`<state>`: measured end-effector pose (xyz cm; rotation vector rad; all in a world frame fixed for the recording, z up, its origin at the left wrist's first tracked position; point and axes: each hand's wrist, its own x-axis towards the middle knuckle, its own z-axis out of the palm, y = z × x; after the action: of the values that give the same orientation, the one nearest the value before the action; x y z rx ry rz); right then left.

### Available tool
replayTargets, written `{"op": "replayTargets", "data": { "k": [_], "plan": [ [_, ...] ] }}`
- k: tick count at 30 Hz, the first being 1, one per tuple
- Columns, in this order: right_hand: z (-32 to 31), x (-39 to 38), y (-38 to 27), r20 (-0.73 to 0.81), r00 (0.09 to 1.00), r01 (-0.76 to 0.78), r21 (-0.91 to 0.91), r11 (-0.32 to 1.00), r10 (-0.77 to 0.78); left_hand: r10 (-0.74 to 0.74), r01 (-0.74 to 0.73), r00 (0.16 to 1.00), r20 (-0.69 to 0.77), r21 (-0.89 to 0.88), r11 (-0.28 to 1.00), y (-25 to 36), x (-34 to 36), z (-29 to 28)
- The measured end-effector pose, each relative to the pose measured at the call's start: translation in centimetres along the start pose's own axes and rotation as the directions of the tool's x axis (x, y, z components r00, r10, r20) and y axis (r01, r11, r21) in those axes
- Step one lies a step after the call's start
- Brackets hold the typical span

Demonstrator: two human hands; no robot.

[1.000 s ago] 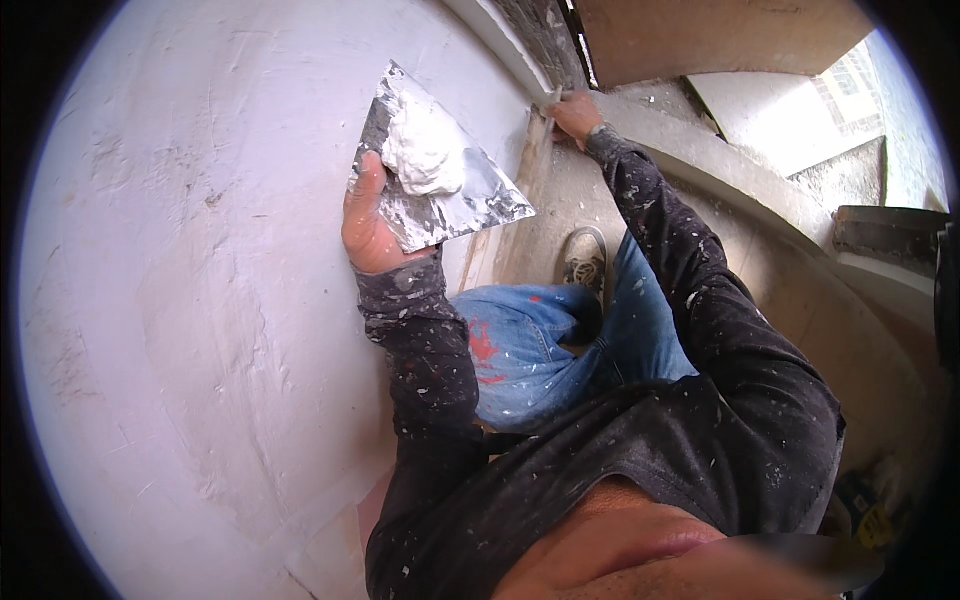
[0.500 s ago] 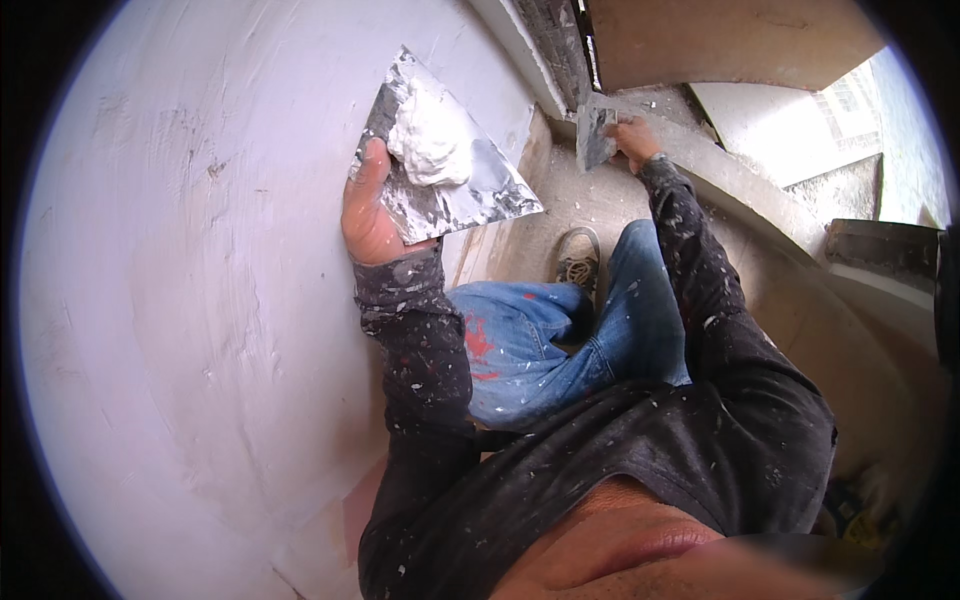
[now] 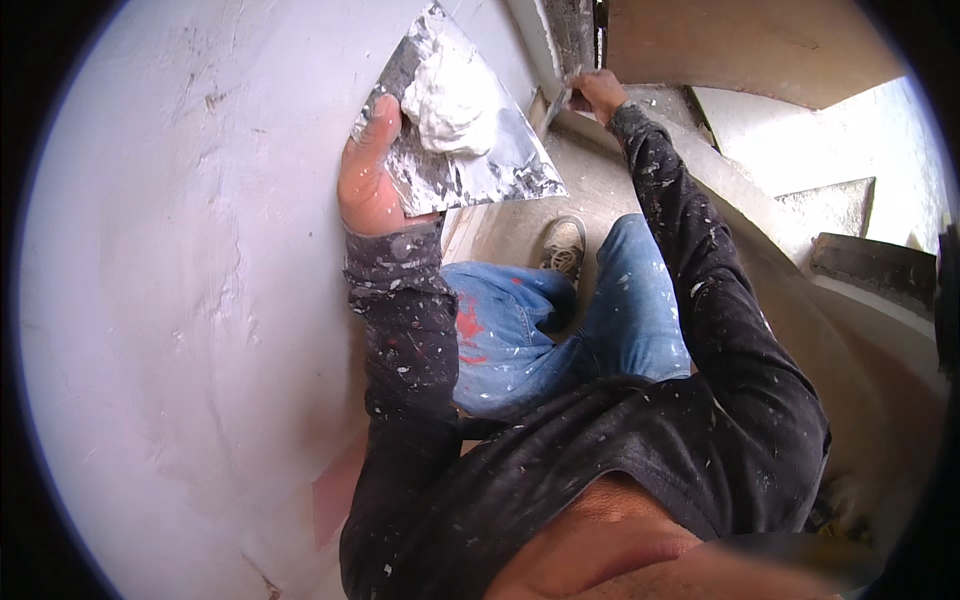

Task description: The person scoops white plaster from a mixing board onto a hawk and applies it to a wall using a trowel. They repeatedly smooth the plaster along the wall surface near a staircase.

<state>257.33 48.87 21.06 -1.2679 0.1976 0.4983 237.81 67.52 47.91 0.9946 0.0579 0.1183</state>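
Note:
My left hand (image 3: 372, 178) is closed round the edge of a metal plaster hawk (image 3: 420, 185), its thumb lying on top. A thick heap of white plaster (image 3: 447, 100) sits on the hawk's upper face, with smears towards the edges. Farther off to the right, my right hand (image 3: 597, 93) grips a putty knife (image 3: 556, 108). The blade is seen nearly edge-on, close to the end of the wall by a narrow upright edge (image 3: 537, 45). The knife's handle is hidden in my fingers.
A whitish plastered wall (image 3: 200, 250) with ridges and small pits fills the left side. A brown panel (image 3: 740, 45) stands at the far right. A pale ledge (image 3: 735, 195) curves along the right, beside a dark block (image 3: 875, 268). My shoe (image 3: 565, 245) is on the floor.
My right hand has moved left and away from me, bringing the putty knife towards the wall's edge and turning its blade edge-on. The hawk has shifted slightly up and right in view.

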Motion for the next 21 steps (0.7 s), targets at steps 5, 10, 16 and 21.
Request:
{"op": "replayTargets", "data": {
  "k": [5, 10, 16, 21],
  "plan": [
    [1.9, -5.3, -7.9, 0.167, 0.939, 0.327, -0.15, 0.933, -0.302, 0.004, 0.0, 0.998, 0.063, -0.073, 0.997, -0.1, -0.5, -1.0],
    [-1.9, -11.2, -7.9, 0.114, 0.816, 0.542, -0.492, 0.681, -0.567, 0.022, -0.015, 0.997, 0.069, -0.094, 0.995, -0.1, -0.1, -0.7],
    [-3.2, -3.4, 5.5, -0.165, 0.986, 0.003, -0.061, 0.998, -0.013, -0.012, 0.025, 0.995, 0.094, -0.139, 0.99, -0.1, 0.3, -1.5],
    [-1.8, 0.6, 8.5, -0.287, 0.956, -0.083, -0.048, 0.995, 0.066, 0.027, -0.026, 0.998, 0.053, -0.026, 0.999, -0.1, -0.2, -0.6]
  ]
}}
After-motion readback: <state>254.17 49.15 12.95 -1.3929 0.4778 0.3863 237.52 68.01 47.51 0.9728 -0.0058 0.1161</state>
